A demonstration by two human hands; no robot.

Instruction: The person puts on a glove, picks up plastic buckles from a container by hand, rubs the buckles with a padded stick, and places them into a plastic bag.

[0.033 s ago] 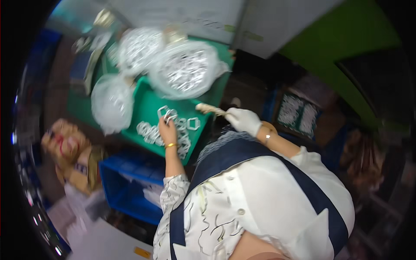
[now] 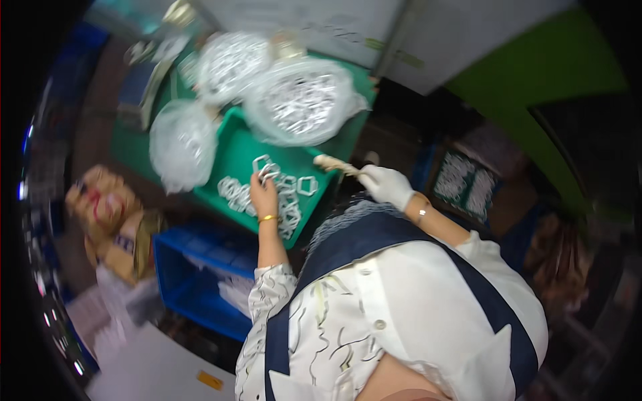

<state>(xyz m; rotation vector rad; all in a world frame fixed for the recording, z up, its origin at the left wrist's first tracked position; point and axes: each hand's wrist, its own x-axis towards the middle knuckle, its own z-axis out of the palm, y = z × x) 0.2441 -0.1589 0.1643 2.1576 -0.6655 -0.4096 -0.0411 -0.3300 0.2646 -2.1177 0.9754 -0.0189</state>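
My bare left hand [image 2: 264,192], with a yellow bangle at the wrist, is over a green tray [image 2: 235,139]. Its fingers are closed on white angular rings [image 2: 266,167], which look like small open frames; how many I cannot tell. More loose white rings [image 2: 307,186] lie in the tray around and beneath that hand. My right hand [image 2: 388,185] wears a white glove and grips one end of a beige, stick-like thing [image 2: 336,165], perhaps twisted cord. The far end of that thing reaches the tray's right rim.
Behind the tray stand clear plastic bags of white pieces [image 2: 304,100], [image 2: 234,67], with another bag [image 2: 182,144] at its left. A blue crate [image 2: 200,294] is at lower left, near a brown sack [image 2: 107,214]. At right, a box holds green trays of white pieces [image 2: 458,177].
The whole picture has shifted slightly right, and the tray sits a little higher in it. Both hands keep their grips, with no clear movement relative to the tray.
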